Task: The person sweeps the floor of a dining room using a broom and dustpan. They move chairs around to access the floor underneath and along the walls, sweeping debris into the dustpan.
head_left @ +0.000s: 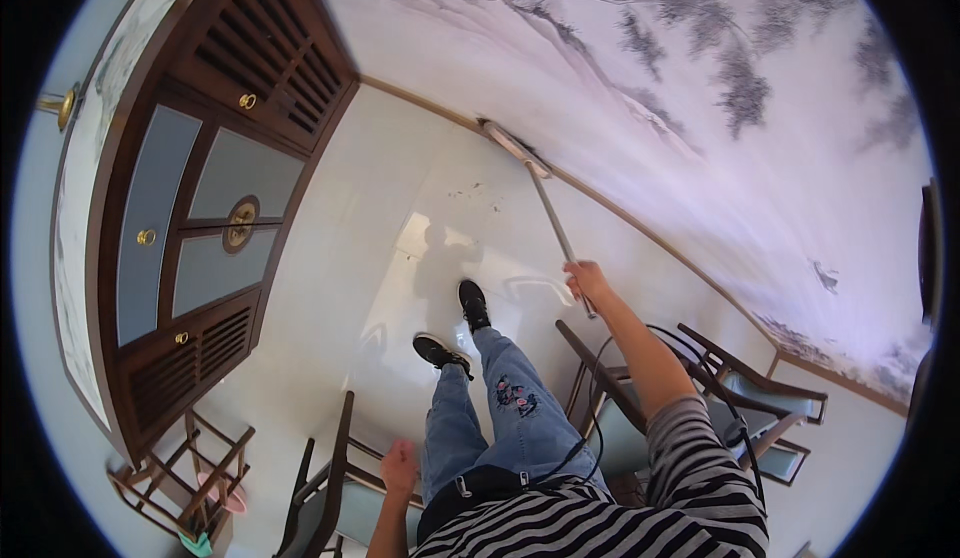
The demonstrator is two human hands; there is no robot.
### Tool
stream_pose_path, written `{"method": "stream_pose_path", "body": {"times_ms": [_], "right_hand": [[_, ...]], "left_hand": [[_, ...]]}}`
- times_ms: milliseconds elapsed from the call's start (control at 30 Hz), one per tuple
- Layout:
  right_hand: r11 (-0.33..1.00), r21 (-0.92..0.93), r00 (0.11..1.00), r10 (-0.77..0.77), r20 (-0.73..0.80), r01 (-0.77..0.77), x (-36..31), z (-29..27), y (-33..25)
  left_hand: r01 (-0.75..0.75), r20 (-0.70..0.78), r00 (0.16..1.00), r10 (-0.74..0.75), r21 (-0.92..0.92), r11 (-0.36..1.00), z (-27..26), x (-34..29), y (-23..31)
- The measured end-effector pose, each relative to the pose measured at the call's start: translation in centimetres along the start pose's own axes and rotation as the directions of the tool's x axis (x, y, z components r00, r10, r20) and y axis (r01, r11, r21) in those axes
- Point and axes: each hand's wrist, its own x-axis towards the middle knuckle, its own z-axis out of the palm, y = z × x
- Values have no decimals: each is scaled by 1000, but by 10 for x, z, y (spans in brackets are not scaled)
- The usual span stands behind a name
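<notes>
My right hand (588, 284) is closed around the grey pole of a broom (549, 207), held out ahead of me to the right. The broom's wide, pale head (517, 150) lies on the floor along the foot of the wall, its dark edge against the skirting strip. Small dark crumbs of dirt (478, 198) are scattered on the floor left of the pole. By my left hip, my left hand (399, 466) hangs loosely curled, and nothing shows in it.
A dark wooden cabinet (213, 198) with brass knobs stands on the left. Wooden chairs flank me at right (735, 378) and left (325, 498). At lower left is a wooden stool frame (190, 468). The mural wall (700, 148) rises at right. A black cable (602, 358) hangs beside my right arm.
</notes>
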Motion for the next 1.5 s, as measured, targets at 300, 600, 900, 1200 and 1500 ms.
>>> {"method": "stream_pose_path", "body": {"times_ms": [300,600,900,1200,1500], "right_hand": [[990,51,969,117,217,-131,-42,59,-88],[988,-21,926,150,348,-152,57,142,-146],[988,-125,982,112,152,-93,108,238,-101],[987,-65,937,162,310,-149,66,223,-147],[926,-282,945,-169,281,249,221,404,-133]], "left_hand": [[50,-133,989,-69,-143,988,7,-12,54],[108,-139,980,-144,-236,966,17,-9,85],[224,-140,953,-268,-269,937,55,-8,78],[388,49,917,-395,-337,858,101,-7,71],[295,-50,941,-335,-365,883,126,-18,67]]}}
